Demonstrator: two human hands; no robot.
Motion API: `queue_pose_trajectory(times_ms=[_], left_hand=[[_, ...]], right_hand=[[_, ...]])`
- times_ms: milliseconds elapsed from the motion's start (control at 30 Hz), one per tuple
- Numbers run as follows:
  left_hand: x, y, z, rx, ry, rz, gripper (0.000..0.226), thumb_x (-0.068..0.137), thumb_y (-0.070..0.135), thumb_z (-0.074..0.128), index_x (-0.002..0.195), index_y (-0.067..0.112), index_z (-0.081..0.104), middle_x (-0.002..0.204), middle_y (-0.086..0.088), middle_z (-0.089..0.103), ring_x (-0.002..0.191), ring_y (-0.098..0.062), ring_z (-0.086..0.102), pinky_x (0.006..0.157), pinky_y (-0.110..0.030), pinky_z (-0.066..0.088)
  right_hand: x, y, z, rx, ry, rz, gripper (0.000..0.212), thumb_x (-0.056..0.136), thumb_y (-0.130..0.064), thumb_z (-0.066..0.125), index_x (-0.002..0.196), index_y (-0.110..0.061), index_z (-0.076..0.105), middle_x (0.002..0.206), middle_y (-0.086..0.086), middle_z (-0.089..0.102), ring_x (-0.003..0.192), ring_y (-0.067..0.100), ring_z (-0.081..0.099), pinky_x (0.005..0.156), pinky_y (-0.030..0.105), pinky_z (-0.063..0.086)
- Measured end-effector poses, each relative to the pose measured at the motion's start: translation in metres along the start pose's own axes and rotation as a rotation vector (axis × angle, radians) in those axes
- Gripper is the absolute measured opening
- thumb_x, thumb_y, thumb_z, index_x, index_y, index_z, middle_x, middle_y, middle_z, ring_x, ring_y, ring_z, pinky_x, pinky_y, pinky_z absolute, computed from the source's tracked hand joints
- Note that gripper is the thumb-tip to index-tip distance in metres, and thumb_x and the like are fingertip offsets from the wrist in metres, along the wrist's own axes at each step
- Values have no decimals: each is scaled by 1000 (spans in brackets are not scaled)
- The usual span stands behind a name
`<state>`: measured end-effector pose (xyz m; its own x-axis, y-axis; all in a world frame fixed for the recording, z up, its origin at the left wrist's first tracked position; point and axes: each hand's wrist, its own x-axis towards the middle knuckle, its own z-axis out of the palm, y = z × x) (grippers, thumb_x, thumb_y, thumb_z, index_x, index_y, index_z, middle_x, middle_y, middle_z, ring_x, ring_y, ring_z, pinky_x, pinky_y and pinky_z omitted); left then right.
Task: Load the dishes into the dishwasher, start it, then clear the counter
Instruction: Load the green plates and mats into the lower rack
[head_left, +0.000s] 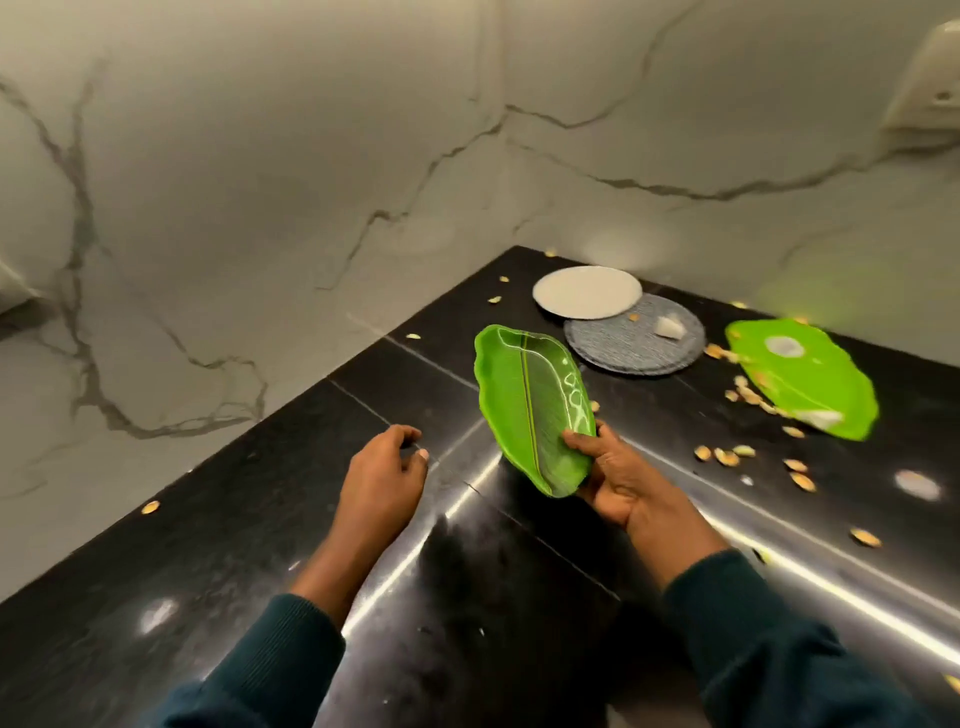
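My right hand (613, 480) grips the near end of a green leaf-shaped plate (530, 400), tilted up above the black counter (260, 561). My left hand (384, 475) hovers over the counter to the left, fingers loosely curled and holding nothing. A second green leaf-shaped plate (802, 376) lies flat at the right with scraps on it. A white round plate (587, 292) sits at the back, overlapping a grey round plate (631, 340) that carries a small pale scrap.
Nut shells (727, 457) are scattered over the counter, mostly at the right between the plates and the front edge. Marble walls (260, 182) close the counter at the back and left. A pale fixture (930, 88) hangs on the wall at top right.
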<state>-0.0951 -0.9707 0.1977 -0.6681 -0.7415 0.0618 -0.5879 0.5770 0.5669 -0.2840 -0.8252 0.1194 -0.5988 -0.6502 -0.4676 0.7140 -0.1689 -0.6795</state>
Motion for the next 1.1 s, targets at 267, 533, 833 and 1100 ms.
queue_pose_trajectory(times_ms=[267,533,833,1100], left_hand=[[-90,43,47,-90,-184,269,31,94,20,55,124,14,58,124,0,63,100,-14,61,76,-19,36],[-184,98,109,-131,-424,478,26,91,12,57,116,6,63,116,-11,66,108,-25,61,86,-24,40],[-302,143,164,-113,-618,661,26,92,15,56,117,10,62,116,-6,66,103,-20,62,79,-22,40],[-438,163,216,-21,-790,662,30,93,16,54,122,8,59,121,-10,63,108,-22,60,79,-18,36]], right_hand=[[-159,33,-96,119,110,-253,72,63,-15,85,126,-9,53,115,20,67,93,31,70,77,48,58],[-315,75,-193,120,387,-350,56,77,4,63,130,-2,48,106,19,69,84,27,71,73,40,60],[-461,144,-281,207,632,-337,71,61,4,76,128,-4,55,117,21,67,107,36,65,93,52,52],[-612,212,-347,240,880,-309,23,84,7,58,105,-1,65,88,12,75,79,25,72,68,35,57]])
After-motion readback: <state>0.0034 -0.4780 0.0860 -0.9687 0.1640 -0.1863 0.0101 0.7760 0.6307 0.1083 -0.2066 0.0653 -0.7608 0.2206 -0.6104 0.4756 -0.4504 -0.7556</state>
